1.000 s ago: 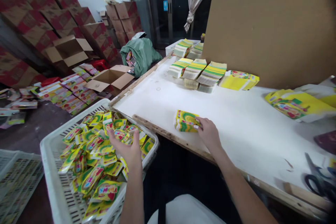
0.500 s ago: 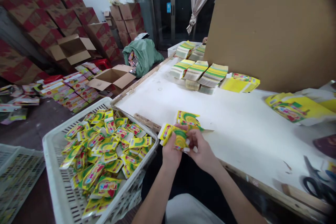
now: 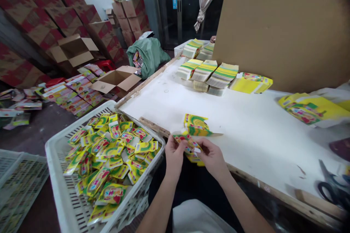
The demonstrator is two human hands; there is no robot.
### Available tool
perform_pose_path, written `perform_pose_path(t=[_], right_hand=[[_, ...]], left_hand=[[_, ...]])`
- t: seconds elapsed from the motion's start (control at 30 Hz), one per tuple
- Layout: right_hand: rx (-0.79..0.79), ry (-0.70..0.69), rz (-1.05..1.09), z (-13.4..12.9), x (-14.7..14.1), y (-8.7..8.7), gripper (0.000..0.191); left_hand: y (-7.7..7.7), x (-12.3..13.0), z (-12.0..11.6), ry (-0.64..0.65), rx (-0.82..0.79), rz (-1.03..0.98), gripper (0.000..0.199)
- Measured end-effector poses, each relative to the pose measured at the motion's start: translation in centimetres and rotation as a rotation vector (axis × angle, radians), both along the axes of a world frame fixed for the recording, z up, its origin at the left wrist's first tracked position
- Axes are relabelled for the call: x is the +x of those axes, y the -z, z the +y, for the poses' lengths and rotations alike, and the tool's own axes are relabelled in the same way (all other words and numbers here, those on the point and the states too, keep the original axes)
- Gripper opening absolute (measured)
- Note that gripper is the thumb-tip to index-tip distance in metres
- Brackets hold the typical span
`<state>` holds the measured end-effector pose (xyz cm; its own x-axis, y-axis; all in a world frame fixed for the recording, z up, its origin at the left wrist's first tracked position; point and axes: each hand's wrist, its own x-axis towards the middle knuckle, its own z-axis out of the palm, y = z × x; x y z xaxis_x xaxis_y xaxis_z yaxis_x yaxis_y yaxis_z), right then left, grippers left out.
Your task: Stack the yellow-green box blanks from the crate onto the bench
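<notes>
Between my two hands, over the near edge of the white table (image 3: 259,127), is a small yellow printed carton (image 3: 188,143). My left hand (image 3: 174,153) pinches its left end, fingers closed. My right hand (image 3: 212,154) grips the right end, by a small white flap. Just beyond my hands, a small pile of flat yellow-green cartons (image 3: 196,123) lies on the table. To my left, a white plastic basket (image 3: 56,174) holds many yellow cartons (image 3: 111,193) in a loose heap.
Stacks of flat cartons (image 3: 222,74) stand at the table's far side, beside a tall brown board (image 3: 273,32). Black scissors (image 3: 328,185) and a wooden strip (image 3: 314,200) lie at the right. Open boxes (image 3: 117,80) and a green sack (image 3: 150,56) sit on the floor. Another person's hand (image 3: 213,39) shows behind the board.
The carton has turned in my hands; its red-lettered face now shows instead of the green-yellow one. My left hand has shifted slightly left, to its end.
</notes>
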<state>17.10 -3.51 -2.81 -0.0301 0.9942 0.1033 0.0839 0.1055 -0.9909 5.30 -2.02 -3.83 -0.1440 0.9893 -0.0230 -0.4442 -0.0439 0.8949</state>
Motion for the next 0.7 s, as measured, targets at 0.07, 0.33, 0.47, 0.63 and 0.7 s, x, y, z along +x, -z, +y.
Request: perform_pose_path(t=[0.07, 0.33, 0.47, 0.63, 0.7], right_hand=[[0.028, 0.021, -0.047, 0.0, 0.4, -0.1, 0.007], [0.458, 0.293, -0.596, 0.2, 3.0, -0.3, 0.029], [0.668, 0.169, -0.804, 0.0, 3.4, -0.9, 0.032], [0.634, 0.145, -0.803, 0.3, 2.3, -0.5, 0.027], [0.540, 0.121, -0.776, 0.4, 1.7, 0.4, 0.025]], left_hand=[[0.2, -0.2, 0.2, -0.035, -0.009, 0.011, 0.017], [-3.8, -2.2, -1.0, -0.138, 0.252, 0.357, 0.053], [-7.1, -3.4, -1.8, 0.172, 0.376, 0.799, 0.083], [-5.0, -2.7, -1.4, 0.493, 0.382, 0.875, 0.056], [-2.5, -1.6, -1.2, 0.469, 0.288, 0.812, 0.036]])
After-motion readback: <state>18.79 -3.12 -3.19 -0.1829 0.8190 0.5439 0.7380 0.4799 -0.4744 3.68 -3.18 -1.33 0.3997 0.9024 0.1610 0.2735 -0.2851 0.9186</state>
